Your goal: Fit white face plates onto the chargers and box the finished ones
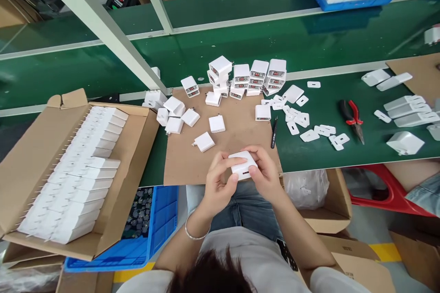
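Note:
Between both hands, above the front edge of the cardboard mat, is a white charger with a dark port slot facing me. My left hand grips its left side, with a finger lying across the top. On its right, the fingers and thumb of my right hand press on the side and front face. Beyond, a few loose chargers lie on the mat. Stacked chargers with open ends stand at its back. White cover plates are scattered to the right, near black tweezers.
A cardboard box of packed chargers stands at left, above a blue crate. Red-handled pliers and more white housings lie to the right. A slanted metal post rises behind the mat. Another person's arm shows at far right.

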A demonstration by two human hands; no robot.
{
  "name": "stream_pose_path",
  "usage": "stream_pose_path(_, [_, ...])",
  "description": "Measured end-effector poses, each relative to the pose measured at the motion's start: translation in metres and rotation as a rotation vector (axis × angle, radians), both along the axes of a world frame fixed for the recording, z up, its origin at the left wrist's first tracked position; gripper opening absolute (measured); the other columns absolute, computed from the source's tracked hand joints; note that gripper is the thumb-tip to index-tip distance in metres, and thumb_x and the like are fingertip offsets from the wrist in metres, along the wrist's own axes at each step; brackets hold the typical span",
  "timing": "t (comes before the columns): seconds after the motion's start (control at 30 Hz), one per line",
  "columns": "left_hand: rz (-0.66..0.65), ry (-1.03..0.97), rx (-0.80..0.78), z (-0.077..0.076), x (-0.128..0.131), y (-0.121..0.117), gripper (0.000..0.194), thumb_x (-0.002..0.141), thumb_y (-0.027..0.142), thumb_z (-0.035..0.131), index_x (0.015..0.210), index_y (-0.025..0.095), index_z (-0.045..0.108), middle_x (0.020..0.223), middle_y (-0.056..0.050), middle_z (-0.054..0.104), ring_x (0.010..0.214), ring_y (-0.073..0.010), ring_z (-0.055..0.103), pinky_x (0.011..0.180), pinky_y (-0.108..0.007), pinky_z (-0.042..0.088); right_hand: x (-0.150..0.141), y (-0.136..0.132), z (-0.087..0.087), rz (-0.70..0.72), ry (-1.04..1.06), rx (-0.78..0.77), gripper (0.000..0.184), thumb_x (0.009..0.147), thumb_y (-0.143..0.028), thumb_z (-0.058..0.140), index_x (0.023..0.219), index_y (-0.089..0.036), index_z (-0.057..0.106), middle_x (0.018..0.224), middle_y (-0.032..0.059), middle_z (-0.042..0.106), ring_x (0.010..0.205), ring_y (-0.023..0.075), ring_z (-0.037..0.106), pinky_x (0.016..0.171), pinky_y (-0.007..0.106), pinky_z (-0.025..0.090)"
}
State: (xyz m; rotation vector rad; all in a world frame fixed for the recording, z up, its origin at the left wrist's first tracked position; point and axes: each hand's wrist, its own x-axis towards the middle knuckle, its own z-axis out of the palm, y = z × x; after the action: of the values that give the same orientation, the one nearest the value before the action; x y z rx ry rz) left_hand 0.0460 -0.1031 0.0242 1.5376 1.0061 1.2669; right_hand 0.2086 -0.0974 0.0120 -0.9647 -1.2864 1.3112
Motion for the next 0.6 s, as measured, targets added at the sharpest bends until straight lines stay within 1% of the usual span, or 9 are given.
stream_pose_path(0.07, [0.026,-0.018,0.002,0.000,0.001,-0.002,0.033,0.100,0.048,0.056,0.111,0.023,0.074,0.097,-0.007,0.058,0.093,-0.0215,0.054,0.082,-0.034,0.049,-0.005,0.000,0.000,-0.013,0.007,-0.018,0.036,0.095,-0.052,0.065,0.118,-0.026,0.057,0.090,0.0027,0.068,0.069,0.0162,0.060,0.055,0.026,0.047])
stream_pose_path(0.13, [0.041,-0.040,-0.007,-0.002,0.001,-0.003,0.029,0.102,0.045,0.055,0.113,0.025,0.073,0.098,-0.006,0.057,0.093,-0.0205,0.055,0.083,-0.033,0.048,-0.009,0.002,0.000,-0.033,0.035,-0.023,0.035,0.093,-0.052,0.067,0.114,-0.025,0.058,0.088,0.0018,0.068,0.068,0.0151,0.059,0.056,0.025,0.047])
stream_pose_path(0.23, [0.028,-0.006,-0.026,-0.005,-0.001,-0.003,0.028,0.105,0.039,0.049,0.122,0.027,0.068,0.106,-0.007,0.059,0.099,-0.0213,0.055,0.089,-0.035,0.048,-0.015,0.005,-0.002,-0.086,0.048,-0.039,0.035,0.092,-0.053,0.069,0.110,-0.025,0.059,0.084,0.0007,0.067,0.068,0.0148,0.059,0.058,0.025,0.048])
stream_pose_path(0.33, [-0.007,0.056,-0.037,-0.009,-0.003,-0.002,0.030,0.105,0.036,0.050,0.131,0.028,0.062,0.112,-0.008,0.060,0.103,-0.0217,0.055,0.092,-0.036,0.047,-0.017,0.008,-0.005,-0.124,0.028,-0.063,0.034,0.092,-0.053,0.069,0.108,-0.024,0.059,0.079,-0.0005,0.065,0.066,0.0149,0.057,0.058,0.026,0.046])
stream_pose_path(0.5, [0.026,0.022,0.014,-0.015,-0.002,-0.001,0.027,0.103,0.033,0.056,0.127,0.029,0.065,0.105,-0.006,0.057,0.099,-0.0205,0.053,0.088,-0.033,0.047,-0.015,0.008,-0.009,-0.082,0.032,-0.048,0.036,0.095,-0.056,0.062,0.112,-0.025,0.060,0.084,0.0010,0.064,0.069,0.0164,0.057,0.059,0.028,0.046])
stream_pose_path(0.6, [0.040,-0.021,0.042,-0.017,0.000,0.000,0.026,0.101,0.033,0.058,0.125,0.029,0.067,0.104,-0.006,0.057,0.099,-0.0203,0.053,0.086,-0.032,0.048,-0.015,0.007,-0.010,-0.068,0.029,-0.044,0.034,0.095,-0.054,0.063,0.114,-0.026,0.060,0.084,0.0011,0.064,0.070,0.0164,0.056,0.060,0.028,0.046])
